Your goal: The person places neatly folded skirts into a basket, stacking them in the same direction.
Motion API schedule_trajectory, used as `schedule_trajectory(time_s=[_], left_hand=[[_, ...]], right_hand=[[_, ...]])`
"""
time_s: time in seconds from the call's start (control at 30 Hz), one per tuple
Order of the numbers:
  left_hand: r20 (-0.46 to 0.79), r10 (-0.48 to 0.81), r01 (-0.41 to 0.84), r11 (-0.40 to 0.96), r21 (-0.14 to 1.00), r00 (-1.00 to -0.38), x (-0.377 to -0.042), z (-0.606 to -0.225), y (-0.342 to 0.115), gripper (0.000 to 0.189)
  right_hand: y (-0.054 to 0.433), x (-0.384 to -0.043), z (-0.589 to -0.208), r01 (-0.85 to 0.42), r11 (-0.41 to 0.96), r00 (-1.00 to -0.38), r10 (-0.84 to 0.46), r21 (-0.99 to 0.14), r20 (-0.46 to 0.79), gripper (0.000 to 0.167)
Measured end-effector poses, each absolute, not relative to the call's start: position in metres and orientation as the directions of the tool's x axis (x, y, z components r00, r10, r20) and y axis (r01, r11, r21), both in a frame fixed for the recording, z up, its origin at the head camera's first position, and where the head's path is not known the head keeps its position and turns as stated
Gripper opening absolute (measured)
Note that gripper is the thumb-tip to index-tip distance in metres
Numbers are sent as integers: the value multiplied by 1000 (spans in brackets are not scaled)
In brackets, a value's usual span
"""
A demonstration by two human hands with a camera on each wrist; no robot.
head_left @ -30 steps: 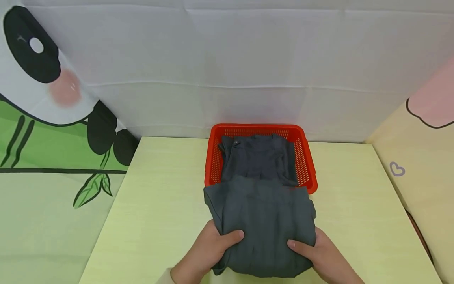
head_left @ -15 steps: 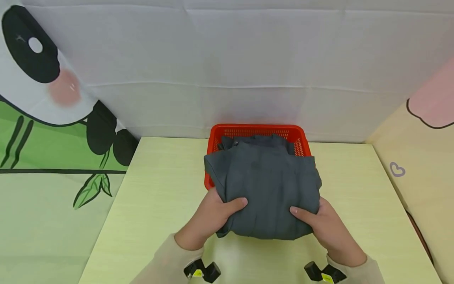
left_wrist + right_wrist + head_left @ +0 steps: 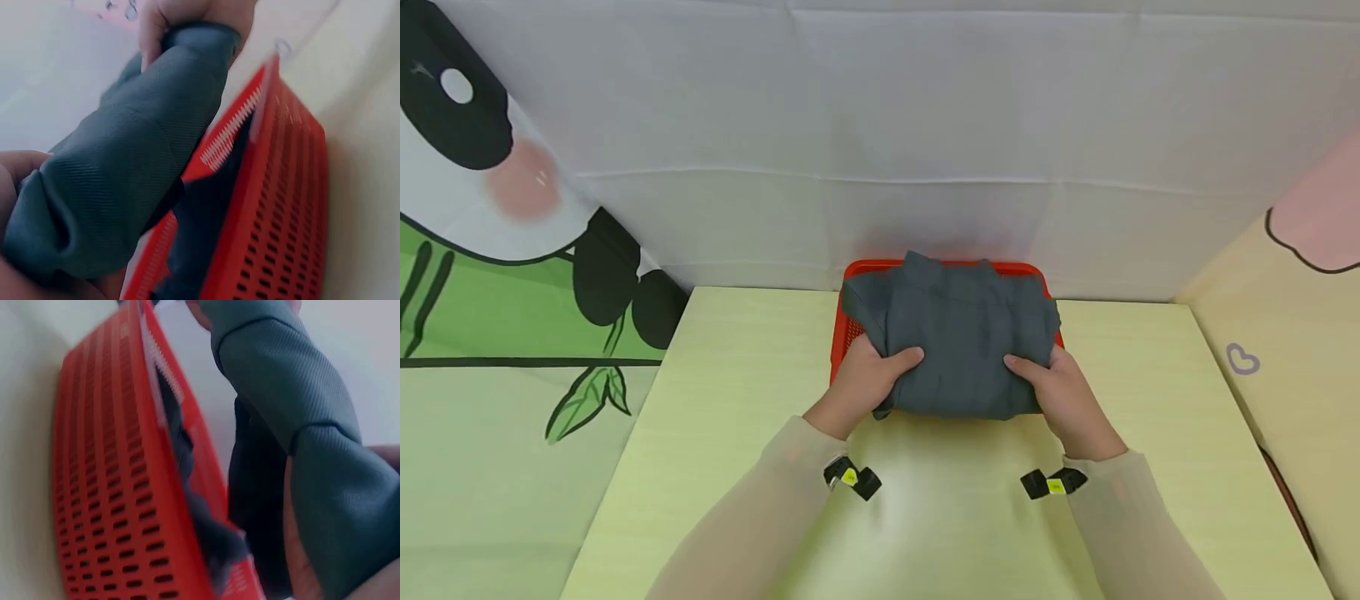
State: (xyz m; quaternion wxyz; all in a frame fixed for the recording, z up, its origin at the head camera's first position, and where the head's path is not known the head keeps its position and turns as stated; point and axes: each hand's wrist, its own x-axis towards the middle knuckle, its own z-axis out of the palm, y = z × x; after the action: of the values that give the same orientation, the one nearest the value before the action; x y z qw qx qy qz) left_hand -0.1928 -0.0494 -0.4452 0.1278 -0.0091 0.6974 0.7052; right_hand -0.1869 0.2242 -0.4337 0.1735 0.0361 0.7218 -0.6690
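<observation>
My left hand [image 3: 867, 375] and right hand [image 3: 1067, 402] grip a folded dark grey-green garment [image 3: 966, 346] by its left and right sides. Both thumbs lie on top; the other fingers are mostly hidden under the cloth. From the head view the bundle covers most of a red plastic basket [image 3: 841, 350]. The left wrist view shows the held garment [image 3: 125, 150] above the rim, apart from the basket [image 3: 281, 200]. Inside the basket lies another dark garment [image 3: 199, 231], and dark cloth [image 3: 212, 534] also shows past the rim in the right wrist view.
The basket stands at the back of a pale yellow table [image 3: 730, 375], close to a white cloth wall [image 3: 940, 108]. A printed cartoon panel [image 3: 505, 317] rises on the left and a cream panel [image 3: 1285, 350] on the right. Each sleeve carries a small black device [image 3: 853, 477].
Both hands have carried the folded garment forward, from in front of the basket to over it. The garment inside, visible earlier in the head view, is now covered there.
</observation>
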Motion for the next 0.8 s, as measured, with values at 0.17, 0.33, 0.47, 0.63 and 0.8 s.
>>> schedule_trajectory(time_s=[0.17,0.33,0.47,0.63,0.8], left_hand=[[-252,116,-240,107,965,-961,-215,-463,-48,54],[-318,63,-300,201,932,-946,-228,-478,-48,55],[-385,42,-360,275,892,-922,-236,-484,-48,61],[-448,48,-402,362,841,-893,-245,-492,-49,69],[-485,16,-435,419,797,-874,-254,-503,-51,76]], right_hand=[[218,-214,-454,343,83,-921,-163,-936,-353,68],[211,-230,-469,394,132,-903,-132,-910,-410,65],[209,-239,-476,411,194,-892,-117,-891,-437,64],[211,-248,-481,481,249,-854,-83,-841,-513,69],[211,-257,-487,536,304,-815,-56,-788,-576,80]])
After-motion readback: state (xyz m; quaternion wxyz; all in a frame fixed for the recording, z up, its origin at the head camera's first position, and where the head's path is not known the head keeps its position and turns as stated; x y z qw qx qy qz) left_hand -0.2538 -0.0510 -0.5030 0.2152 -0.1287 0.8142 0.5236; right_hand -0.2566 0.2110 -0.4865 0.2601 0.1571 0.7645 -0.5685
